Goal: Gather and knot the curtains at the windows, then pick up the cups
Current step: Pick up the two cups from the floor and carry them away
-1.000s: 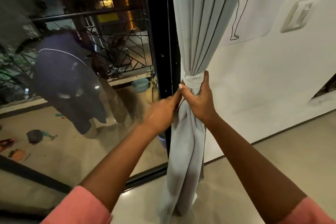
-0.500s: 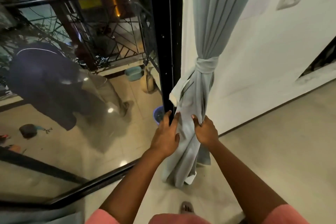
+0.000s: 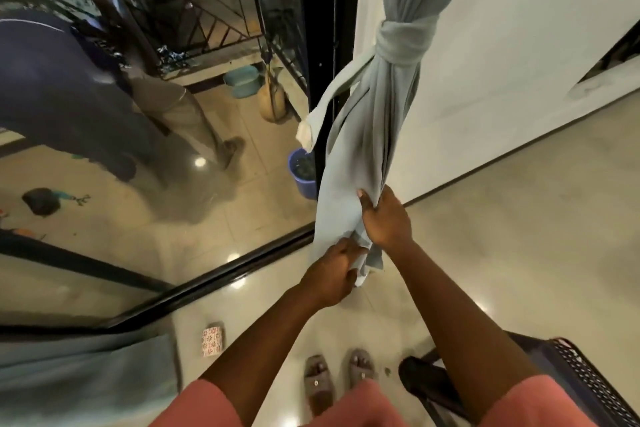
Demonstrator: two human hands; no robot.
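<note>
A pale grey-blue curtain point(image 3: 367, 135) hangs beside the black window frame, gathered and tied in a knot point(image 3: 401, 42) high up. A loose end point(image 3: 311, 125) sticks out to the left of the knot. My right hand point(image 3: 382, 218) grips the curtain's lower tail from the right side. Just below it, my left hand point(image 3: 332, 270) is closed on the curtain's bottom hem near the floor. No cup shows clearly in this view.
A glass door point(image 3: 156, 149) with a black frame point(image 3: 329, 28) fills the left, reflecting a person. A second curtain point(image 3: 86, 374) lies at lower left. A small patterned box point(image 3: 212, 340) sits on the tiled floor. A dark chair point(image 3: 571, 374) stands at lower right. White wall on the right.
Both hands slid down the curtain from the knot to the tail near the floor. The view tilted downward, bringing my feet and the chair into sight.
</note>
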